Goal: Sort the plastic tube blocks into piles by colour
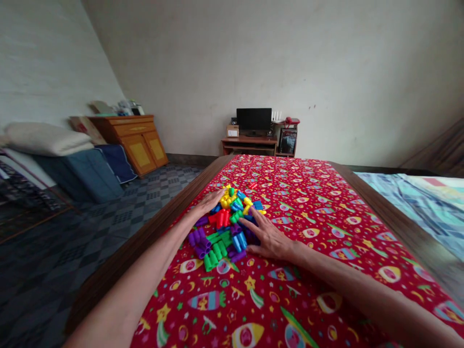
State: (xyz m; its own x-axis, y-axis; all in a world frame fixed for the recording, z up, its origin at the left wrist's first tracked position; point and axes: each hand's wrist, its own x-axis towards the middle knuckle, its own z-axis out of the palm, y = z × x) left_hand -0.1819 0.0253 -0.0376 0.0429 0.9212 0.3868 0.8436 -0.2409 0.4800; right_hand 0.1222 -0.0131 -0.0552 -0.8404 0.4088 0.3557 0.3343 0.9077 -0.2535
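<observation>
Loosely heaped blocks (222, 220) between hands (271, 238); desk (250, 139) holds box (232, 131), contents hidden.

Left fingers (218, 195) and right fingers (261, 223) around colourful blocks (222, 220)

Shiny smooth plastic blocks (222, 220), matt cloth (300, 217), wooden table edge (163, 220)

Pale, scuffed walls (203, 63) rise above a blue-grey checkered tile floor (174, 182) in soft, dim light. Against the far wall, a brown computer desk (232, 141) bears a black monitor (253, 118) and a cardboard box (232, 131), with a black computer tower (287, 141) at its right. A two-door wooden cabinet (135, 140) stands left, near a folded cream quilt (47, 137); a blue-patterned bedsheet (406, 195) spreads at right.
</observation>
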